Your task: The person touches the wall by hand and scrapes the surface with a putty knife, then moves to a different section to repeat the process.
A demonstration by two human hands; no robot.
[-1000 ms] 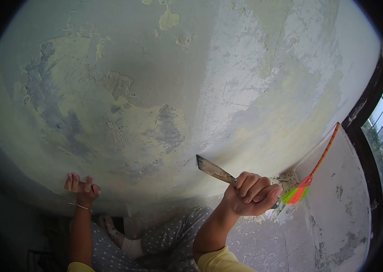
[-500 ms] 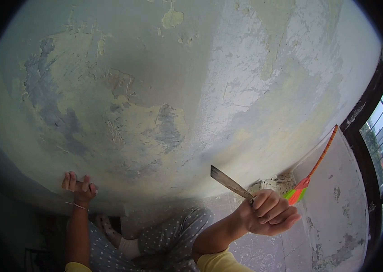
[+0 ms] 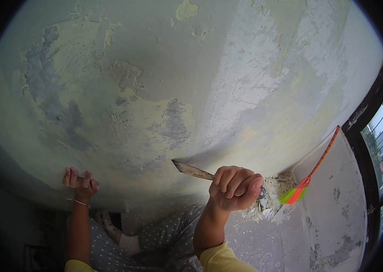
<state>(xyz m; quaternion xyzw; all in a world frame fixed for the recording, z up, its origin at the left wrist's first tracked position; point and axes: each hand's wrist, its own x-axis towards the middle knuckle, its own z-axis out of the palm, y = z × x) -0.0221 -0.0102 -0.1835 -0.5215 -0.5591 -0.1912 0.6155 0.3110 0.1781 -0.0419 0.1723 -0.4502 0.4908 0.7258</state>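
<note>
My right hand (image 3: 237, 187) is closed around the handle of a scraper (image 3: 193, 170). Its flat, worn blade points left and its slanted tip is right at the wall (image 3: 155, 68). A dark end of the handle shows past my thumb. The wall carries patches of peeled paint, yellowish and grey, around and above the blade. Lower left, my left hand (image 3: 81, 182) rests its fingertips against the bottom part of the wall, fingers bent and apart, with nothing in them.
A broom (image 3: 298, 191) with green and orange bristles leans in the corner at right, beside plaster rubble (image 3: 271, 199). Farther right is a dark-framed window (image 3: 379, 136) with bars. My legs in dotted trousers (image 3: 164, 240) are folded below.
My right hand has swung left with the scraper, bringing the blade's tip farther left along the wall. My left hand stays at nearly the same spot. The view has shifted slightly.
</note>
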